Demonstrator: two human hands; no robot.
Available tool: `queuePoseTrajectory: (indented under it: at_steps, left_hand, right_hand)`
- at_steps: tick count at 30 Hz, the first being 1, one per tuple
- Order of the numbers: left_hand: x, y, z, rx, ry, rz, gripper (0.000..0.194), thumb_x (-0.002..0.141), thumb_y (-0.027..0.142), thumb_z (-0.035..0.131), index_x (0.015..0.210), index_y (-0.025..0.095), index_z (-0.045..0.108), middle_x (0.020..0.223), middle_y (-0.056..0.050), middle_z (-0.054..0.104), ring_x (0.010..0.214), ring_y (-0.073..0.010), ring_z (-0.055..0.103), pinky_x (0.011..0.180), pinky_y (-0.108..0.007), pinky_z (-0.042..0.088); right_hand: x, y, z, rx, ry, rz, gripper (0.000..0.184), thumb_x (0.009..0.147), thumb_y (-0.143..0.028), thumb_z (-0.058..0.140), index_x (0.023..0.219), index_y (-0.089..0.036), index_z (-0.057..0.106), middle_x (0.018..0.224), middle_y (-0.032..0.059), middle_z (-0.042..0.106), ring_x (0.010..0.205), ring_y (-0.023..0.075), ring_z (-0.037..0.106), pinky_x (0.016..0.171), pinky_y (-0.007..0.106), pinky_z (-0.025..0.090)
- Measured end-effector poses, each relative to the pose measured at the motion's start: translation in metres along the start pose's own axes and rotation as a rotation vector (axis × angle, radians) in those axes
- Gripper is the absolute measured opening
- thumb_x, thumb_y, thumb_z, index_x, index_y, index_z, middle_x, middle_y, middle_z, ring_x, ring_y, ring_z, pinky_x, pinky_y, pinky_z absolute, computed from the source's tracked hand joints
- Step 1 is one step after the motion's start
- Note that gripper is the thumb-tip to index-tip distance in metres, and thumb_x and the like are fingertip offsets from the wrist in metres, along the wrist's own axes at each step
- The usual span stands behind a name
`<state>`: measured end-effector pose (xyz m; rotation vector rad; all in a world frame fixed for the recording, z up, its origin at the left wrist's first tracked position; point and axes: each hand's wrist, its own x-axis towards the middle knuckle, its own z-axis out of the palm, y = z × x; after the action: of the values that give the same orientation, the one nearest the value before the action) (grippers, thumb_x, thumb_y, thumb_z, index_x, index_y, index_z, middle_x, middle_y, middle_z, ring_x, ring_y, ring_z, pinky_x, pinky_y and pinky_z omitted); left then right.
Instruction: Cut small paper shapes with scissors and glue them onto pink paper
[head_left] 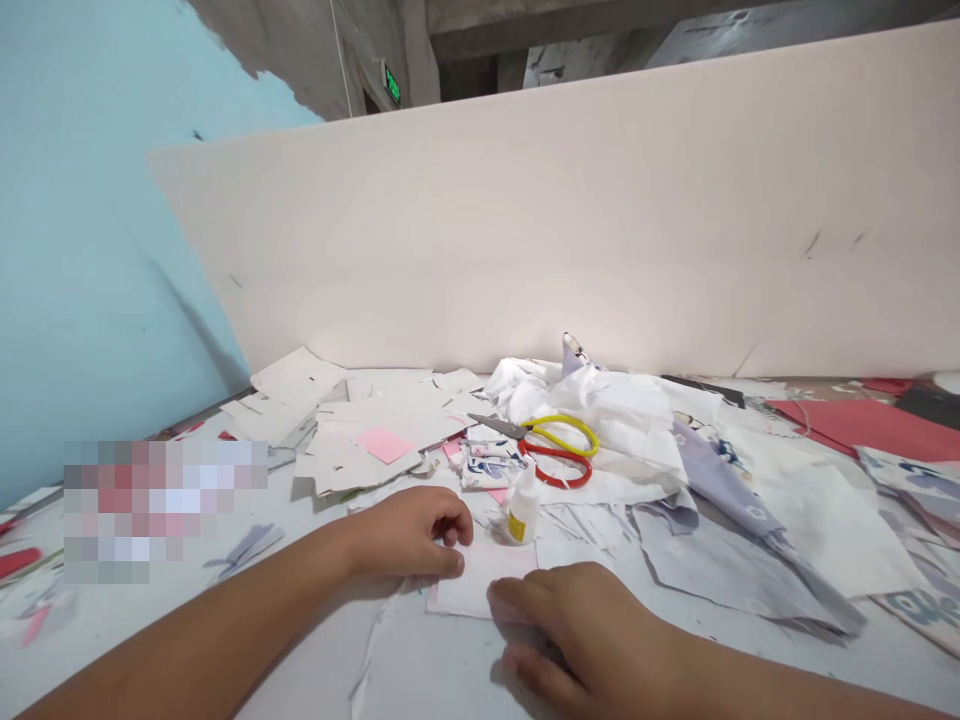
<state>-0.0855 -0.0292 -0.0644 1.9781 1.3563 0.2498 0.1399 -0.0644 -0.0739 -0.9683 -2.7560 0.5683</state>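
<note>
A small white rectangular piece, paper or cloth with a pinkish tint [480, 585], lies flat on the table between my hands. At its left edge is my left hand [409, 532], fingers loosely curled and thumb apart, with nothing visible in it. My right hand [592, 630] rests palm down at the near right corner, index fingertip on the piece and thumb spread away. Just behind the piece stands a small white bottle with a yellow label [521, 508], upright. Scissors with one yellow and one red handle [559, 450] lie beyond it, untouched.
Behind the scissors are crumpled white cloth [600, 395] and folded patterned fabric [487, 462]. Cardboard sheets [382, 425] carry a pink paper [386, 444]. Lavender fabric [727, 485] and red sheets [877, 425] lie right. A pale panel [555, 230] bounds the table's back.
</note>
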Motion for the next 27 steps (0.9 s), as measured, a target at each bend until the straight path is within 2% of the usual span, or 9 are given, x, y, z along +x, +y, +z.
queuePoseTrajectory:
  at_steps: [3,6,10,14,17,20,22,25,27]
  left_hand:
    - [-0.001,0.0,0.003,-0.105,0.003,-0.053,0.019,0.065,0.026,0.057,0.082,0.018,0.059,0.077,-0.001,0.053,0.063,-0.0111,0.048,0.055,-0.022,0.039]
    - [-0.003,0.002,0.006,-0.165,0.019,-0.079,0.019,0.069,0.032,0.056,0.081,0.018,0.057,0.072,0.0,0.052,0.061,-0.011,0.046,0.052,-0.021,0.037]
    - [-0.004,0.003,0.009,-0.078,0.061,-0.061,0.028,0.061,0.038,0.063,0.081,0.02,0.056,0.075,0.001,0.052,0.062,-0.011,0.045,0.049,-0.02,0.035]
    - [-0.004,0.003,0.012,-0.069,0.064,-0.114,0.027,0.062,0.036,0.061,0.083,0.021,0.054,0.08,0.001,0.05,0.058,-0.01,0.046,0.046,-0.019,0.035]
    - [-0.004,0.006,0.011,-0.039,0.076,-0.114,0.025,0.062,0.035,0.061,0.081,0.021,0.055,0.078,0.002,0.051,0.059,-0.0103,0.046,0.048,-0.019,0.035]
    - [-0.005,0.007,0.011,-0.081,0.072,-0.099,0.024,0.06,0.034,0.063,0.079,0.02,0.055,0.076,0.002,0.05,0.061,-0.0105,0.044,0.05,-0.019,0.034]
    - [-0.004,0.005,0.013,-0.243,0.056,-0.113,0.023,0.066,0.037,0.059,0.079,0.02,0.054,0.072,0.002,0.047,0.059,-0.0093,0.041,0.049,-0.019,0.033]
    - [-0.003,0.002,0.015,-0.491,0.052,-0.143,0.023,0.073,0.04,0.051,0.082,0.02,0.051,0.067,0.003,0.041,0.055,-0.0079,0.038,0.049,-0.019,0.032]
    - [-0.003,0.002,0.013,-0.42,0.05,-0.109,0.022,0.068,0.036,0.056,0.083,0.019,0.053,0.072,0.002,0.044,0.06,-0.0092,0.041,0.052,-0.02,0.034]
  right_hand:
    - [-0.002,0.011,0.006,0.142,0.288,0.125,0.016,0.085,-0.024,0.034,0.091,-0.022,0.048,0.064,-0.0013,0.057,0.055,0.0145,0.051,0.053,0.024,0.036]
    - [0.0,0.021,0.009,0.174,0.531,0.249,0.006,0.083,-0.023,0.035,0.084,-0.022,0.041,0.067,-0.0004,0.052,0.058,0.0151,0.048,0.055,0.026,0.037]
    - [0.006,0.024,0.007,0.123,0.424,0.405,0.002,0.079,-0.024,0.041,0.08,-0.023,0.04,0.07,-0.0003,0.053,0.058,0.0158,0.048,0.052,0.025,0.033]
    - [0.009,0.022,0.005,-0.003,0.275,0.422,0.017,0.074,-0.014,0.041,0.088,-0.02,0.047,0.075,0.0043,0.059,0.063,0.0187,0.052,0.054,0.026,0.031]
    - [0.007,0.023,0.006,-0.037,0.23,0.437,0.026,0.071,-0.009,0.039,0.093,-0.019,0.048,0.08,0.0068,0.062,0.068,0.0215,0.055,0.056,0.028,0.033]
    - [0.005,0.024,0.006,0.011,0.279,0.439,0.023,0.075,-0.014,0.04,0.096,-0.019,0.047,0.085,0.0085,0.061,0.074,0.0233,0.057,0.06,0.031,0.038]
    - [0.005,0.026,0.006,0.066,0.381,0.409,0.023,0.078,-0.02,0.041,0.1,-0.018,0.045,0.091,0.0102,0.059,0.081,0.0243,0.057,0.067,0.034,0.042]
    - [0.007,0.03,0.008,0.132,0.523,0.303,0.036,0.078,-0.026,0.045,0.113,-0.016,0.039,0.11,0.0139,0.052,0.103,0.026,0.05,0.085,0.04,0.041]
    - [0.012,0.034,0.009,0.186,0.53,0.267,0.048,0.078,-0.029,0.048,0.122,-0.017,0.033,0.125,0.0149,0.043,0.117,0.0267,0.04,0.095,0.043,0.035]
